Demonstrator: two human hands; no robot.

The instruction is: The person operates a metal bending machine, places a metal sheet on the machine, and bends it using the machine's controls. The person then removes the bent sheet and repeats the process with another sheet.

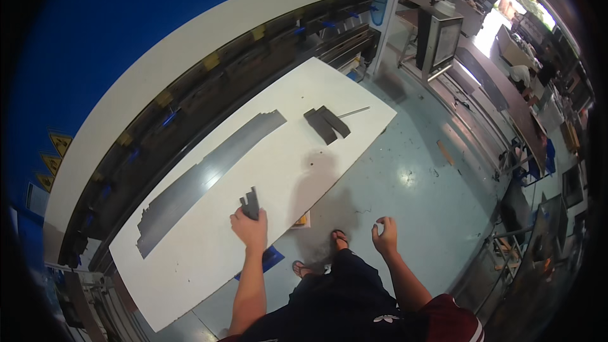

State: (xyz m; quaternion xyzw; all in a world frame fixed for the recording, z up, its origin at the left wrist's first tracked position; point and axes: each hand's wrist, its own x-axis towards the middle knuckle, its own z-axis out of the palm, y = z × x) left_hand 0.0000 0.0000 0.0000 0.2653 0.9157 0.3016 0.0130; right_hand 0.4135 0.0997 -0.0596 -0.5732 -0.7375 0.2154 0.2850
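Note:
Over the white tabletop [209, 259], my left hand [251, 228] is closed on a small dark grey metal piece [251, 204] with a notched end. Behind that hand lies a long grey sheet-metal strip [212, 174] with stepped, notched ends, flat on the table. Farther right on the same top are dark bent metal pieces [327, 125], lying close together, with a thin rod [353, 112] beside them. My right hand [386, 239] hangs over the floor, off the table's front edge, loosely curved with thumb and fingers apart and nothing in it.
A large blue and white machine [209, 31] with a long dark bed [158, 117] runs along the table's far side. Below the table's near edge sit a blue item [271, 259] and a yellow item [303, 220]. Workbenches [506, 98] and a distant person [520, 76] are at right.

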